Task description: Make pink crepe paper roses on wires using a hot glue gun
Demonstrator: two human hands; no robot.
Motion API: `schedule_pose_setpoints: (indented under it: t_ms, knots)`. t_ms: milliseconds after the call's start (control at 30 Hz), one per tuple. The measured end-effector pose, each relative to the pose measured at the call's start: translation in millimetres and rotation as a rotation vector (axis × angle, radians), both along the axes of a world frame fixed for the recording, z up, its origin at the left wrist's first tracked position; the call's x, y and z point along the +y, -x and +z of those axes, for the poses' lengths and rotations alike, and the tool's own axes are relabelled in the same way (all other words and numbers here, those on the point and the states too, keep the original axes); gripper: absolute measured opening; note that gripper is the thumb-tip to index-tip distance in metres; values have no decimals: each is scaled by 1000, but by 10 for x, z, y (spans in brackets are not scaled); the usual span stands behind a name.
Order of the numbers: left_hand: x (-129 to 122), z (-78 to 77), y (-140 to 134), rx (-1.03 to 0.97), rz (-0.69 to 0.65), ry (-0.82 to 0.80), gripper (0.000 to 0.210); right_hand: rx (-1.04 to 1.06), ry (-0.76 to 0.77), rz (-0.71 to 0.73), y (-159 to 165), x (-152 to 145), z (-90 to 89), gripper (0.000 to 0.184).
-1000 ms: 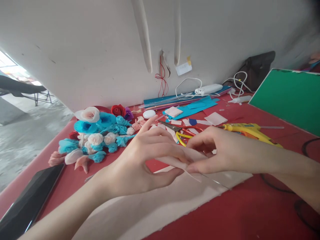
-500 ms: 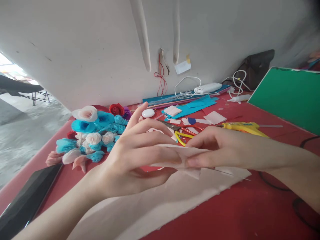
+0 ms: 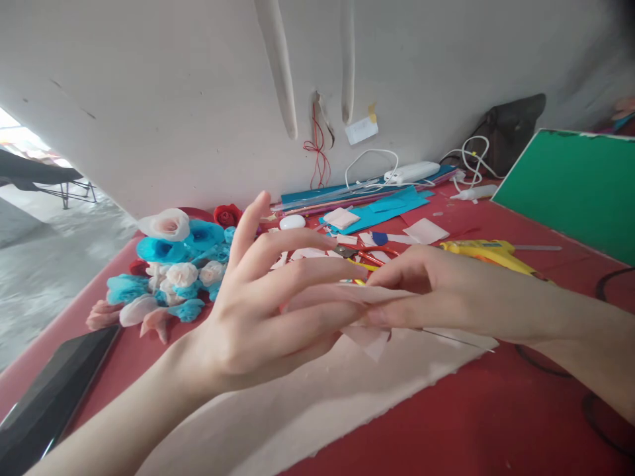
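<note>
Between my two hands is a small piece of pale pink crepe paper (image 3: 370, 340), partly folded. My left hand (image 3: 278, 311) closes on its left side with the lower fingers, while the index finger sticks up. From the right, my right hand (image 3: 431, 291) pinches the same paper between thumb and fingers. A thin wire (image 3: 464, 340) extends to the right from under my right hand; its other end is hidden. Below both hands lies a large pale pink paper sheet (image 3: 317, 410). Just behind them are scissors (image 3: 377, 254) with red and yellow handles, partly covered by my fingers.
Blue, white and red paper flowers (image 3: 181, 274) are heaped at the left. A yellow glue gun (image 3: 483, 251) lies at the right, before a green board (image 3: 570, 192). Paper scraps (image 3: 426, 231), blue paper (image 3: 391, 208) and a white power strip (image 3: 411, 173) lie along the wall.
My left hand has shifted and turned slightly, its fingers closing further over the paper. The paper's lower corner has swung down and left. The wire shows more of its length.
</note>
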State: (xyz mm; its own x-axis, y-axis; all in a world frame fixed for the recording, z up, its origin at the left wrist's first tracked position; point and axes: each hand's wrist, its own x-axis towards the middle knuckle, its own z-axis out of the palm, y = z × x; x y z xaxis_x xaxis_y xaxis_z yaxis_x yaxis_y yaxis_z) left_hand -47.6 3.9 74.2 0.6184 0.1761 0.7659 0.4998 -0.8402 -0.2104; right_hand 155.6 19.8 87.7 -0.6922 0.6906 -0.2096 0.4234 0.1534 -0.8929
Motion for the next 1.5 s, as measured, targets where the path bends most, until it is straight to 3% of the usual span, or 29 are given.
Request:
schedule_pose_setpoints:
  t_ms: [367, 500, 700, 967, 1067, 1233, 1333, 1500]
  knots:
    - [-14, -2, -23, -78, 63, 24, 18, -98, -81, -78, 40, -59, 56, 26]
    - [-12, 0, -13, -85, 47, 42, 18, -88, -43, -120, 32, -97, 63, 27]
    - [-32, 25, -17, -65, 27, 69, 16, -44, -125, -75, 7, -129, 35, 37]
    - [-31, 33, 33, -33, 14, 202, 17, -229, -141, -75, -70, -137, -1, 31]
    - [-52, 29, 22, -86, 9, 228, 15, -208, -147, -58, -61, -149, 49, 28]
    - [-80, 41, -24, -179, 42, 297, 8, -81, -5, -94, 16, -165, 157, 20]
    - [-84, 37, -34, -225, 47, 303, 19, -22, -46, -96, 4, -149, 112, 23]
    - [-97, 13, -23, -160, 25, 220, 17, -29, -107, -101, -15, -119, 43, 21]
